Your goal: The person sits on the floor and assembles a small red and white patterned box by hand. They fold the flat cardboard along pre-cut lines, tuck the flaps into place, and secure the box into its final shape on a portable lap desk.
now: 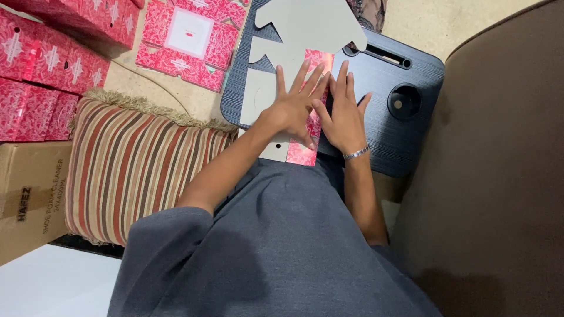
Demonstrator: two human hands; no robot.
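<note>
Head view: the left hand (291,108) and the right hand (343,114) lie side by side, palms down, on a flat die-cut carton blank (305,64), grey on its unprinted side with a red patterned flap (311,126) turned over onto it. The fingers (302,76) of both hands are spread flat and long, pressing rather than gripping; neither hand holds anything closed. The right wrist wears a metal bracelet (356,153).

The blank rests on a small dark bench (411,135) across the person's lap, its near end hanging just over the bench edge toward the grey garment (282,235). To press the fold well, it seems best to keep the left palm as an anchor and run the right fingertips along the crease line, flap edges squared before weight goes on.

Room is tight. A round recess (403,101) and a slot (385,56) lie just right of the hands, bare bench around them. The blank's far end overhangs the bench's far edge. On the left sits a striped cushion (135,164); beyond it, red patterned boxes (47,64), another flat printed blank (191,38) on the floor, and a brown carton (29,199). A brown upholstered seat (499,176) closes the right side.
</note>
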